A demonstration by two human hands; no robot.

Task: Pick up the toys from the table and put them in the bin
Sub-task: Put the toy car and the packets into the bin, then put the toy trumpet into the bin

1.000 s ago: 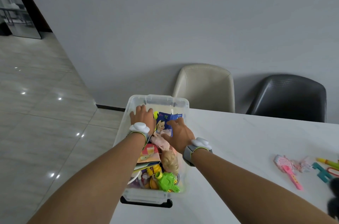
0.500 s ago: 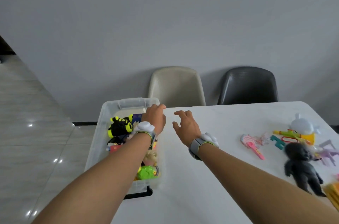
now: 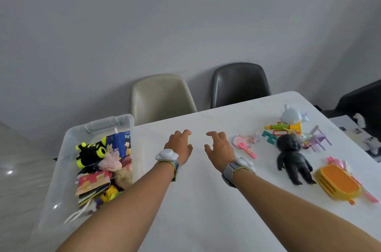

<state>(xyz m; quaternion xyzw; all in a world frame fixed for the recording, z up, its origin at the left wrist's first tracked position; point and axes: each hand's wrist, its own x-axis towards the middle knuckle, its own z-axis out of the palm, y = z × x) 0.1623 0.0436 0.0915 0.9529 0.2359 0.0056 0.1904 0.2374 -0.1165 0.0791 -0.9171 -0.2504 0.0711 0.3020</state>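
Both hands hover over the white table (image 3: 206, 200) near its middle, empty: the left hand (image 3: 179, 146) and the right hand (image 3: 219, 149) each have their fingers loosely curled and spread, gripping nothing, with a small gap of bare tabletop between them. Each wrist wears a grey band with a white cloud-shaped piece on top. At about 9 o'clock from the hands, the clear plastic bin (image 3: 61, 169) sits at the table's left edge, already holding a black-and-yellow plush toy (image 3: 90, 153), a blue picture book (image 3: 121, 145), a red booklet (image 3: 93, 182) and other toys heaped beneath (too jumbled to name singly). The toys left on the table lie toward 3 o'clock of the right hand: a pink toy racket (image 3: 244, 145) just beside it, then a teal piece (image 3: 269, 137), a green-and-yellow toy trumpet (image 3: 283, 127), a pale blue plastic figure (image 3: 291, 115) at the far side, a lilac toy chair (image 3: 319, 138), a black doll (image 3: 292, 159) lying on its back, and an orange and yellow flat toy (image 3: 338, 184) nearest the right edge. Behind the table, at 12 o'clock, stand a beige chair (image 3: 160, 97) and a dark grey chair (image 3: 240, 84) against the wall.
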